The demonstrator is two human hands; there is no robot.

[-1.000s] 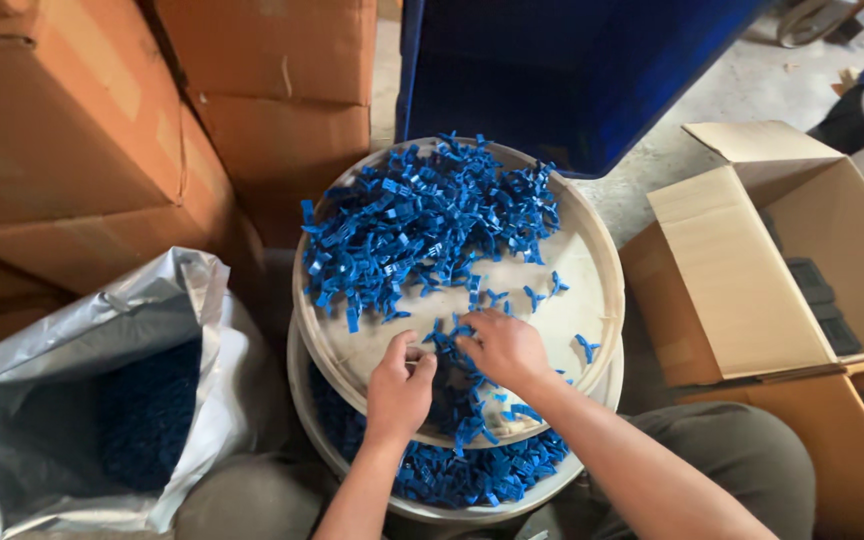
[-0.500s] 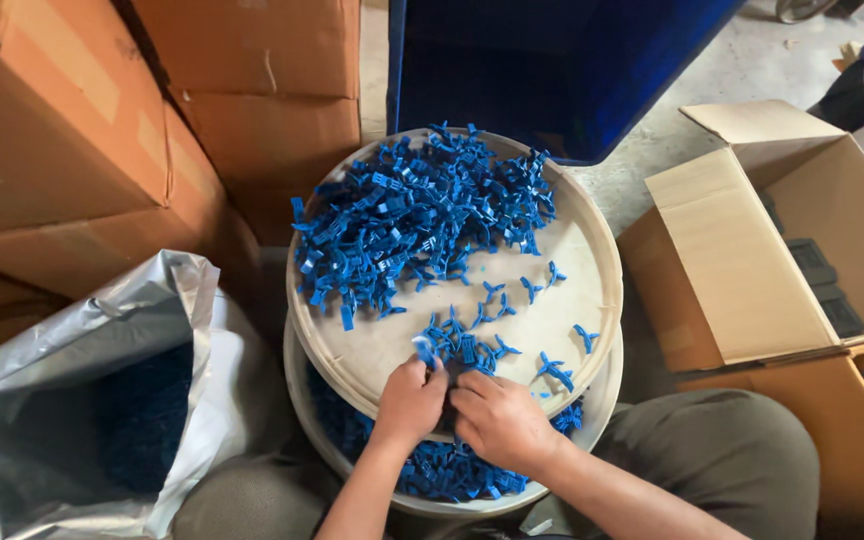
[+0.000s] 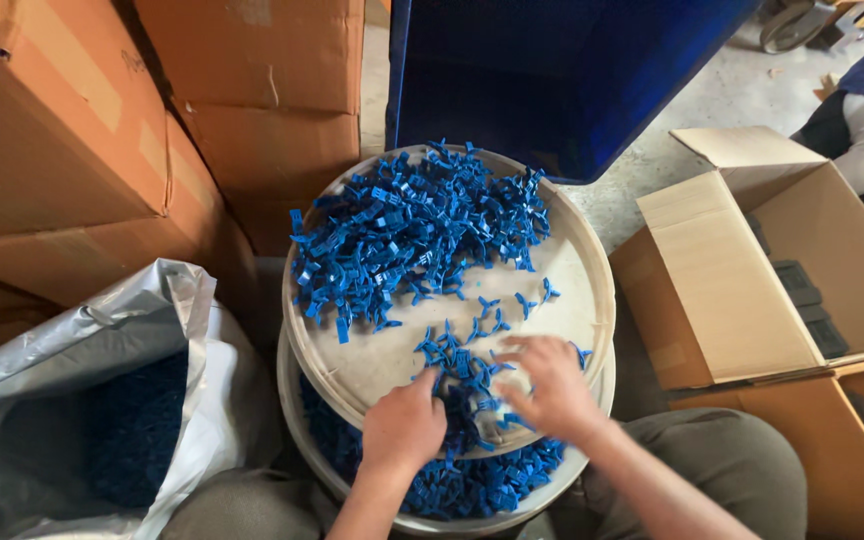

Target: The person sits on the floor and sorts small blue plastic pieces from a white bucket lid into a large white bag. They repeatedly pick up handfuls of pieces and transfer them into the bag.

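Down at the near edge of the round tray [image 3: 592,300], both hands work in a small cluster of blue plastic clips [image 3: 462,375]. The left hand [image 3: 404,428] is curled, fingers narrow and tucked into the clips; whether it actually pinches any I cannot tell. The right hand [image 3: 544,388] is spread wider, fingers splayed over the clips just right of the left hand, blurred with motion, and nothing is clearly gripped in it.

A far larger heap of blue clips [image 3: 407,235] covers the tray's far-left part, apart from the near cluster, with a few strays between the 2 groups. The tray rests tilted across the rim of a pale bucket [image 3: 297,410], which shows more blue clips [image 3: 482,485] below the tray's near edge. To the left a silver-lined bag [image 3: 102,330] stands open with blue pieces inside; to the right sits an open cardboard box [image 3: 752,270], and a dark blue bin [image 3: 552,70] stands beyond the tray's far edge.

The risk I see: the tray only sits on the bucket's rim, so hard pressure at its near edge could tip it and slide the big heap off. A quick sweep might also flick clips over the tray's right edge onto the floor.
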